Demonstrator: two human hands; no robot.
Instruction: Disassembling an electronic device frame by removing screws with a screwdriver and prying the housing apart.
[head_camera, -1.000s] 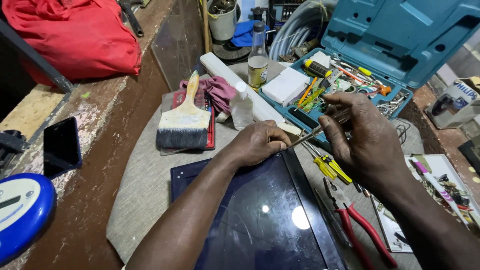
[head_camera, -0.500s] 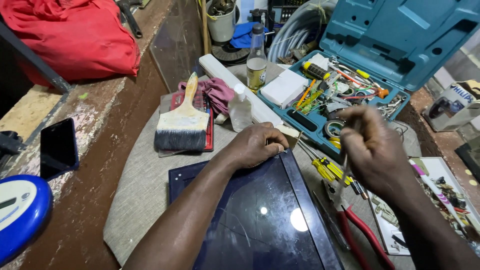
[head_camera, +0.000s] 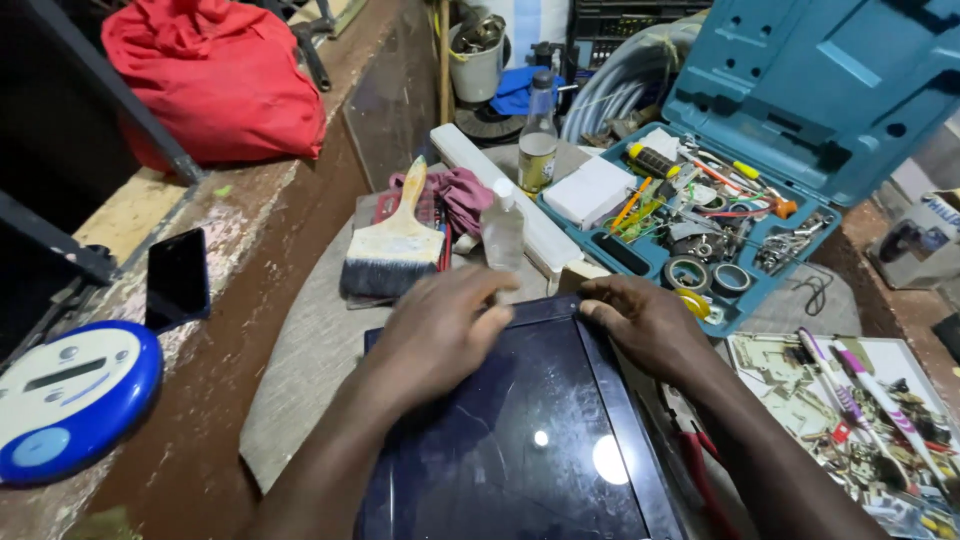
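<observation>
Resting on the far edge of a flat, dark, glossy glass-fronted tablet, both hands lie close together near its top corners. The left hand lies palm down over the tablet's upper left part, fingers loosely curled and slightly blurred; whether they pinch anything beneath cannot be told. The right hand sits at the upper right corner, fingers bent over the tablet's rim and pressing on it, with nothing else seen in its grasp.

Just beyond the left hand lies a wide, wooden-handled paintbrush with dark bristles, resting against a crumpled magenta cloth. Between the two hands and a little farther off stands a small clear plastic bottle, and behind it a taller glass bottle with a dark cap. Beyond the right hand stands an open teal plastic tool case crowded with small tools and rolls of tape. To the right hand's outer side lies a shallow tray of small parts and pens. Well off to the left hand's outer side rest a black phone and a round blue-and-white device.
</observation>
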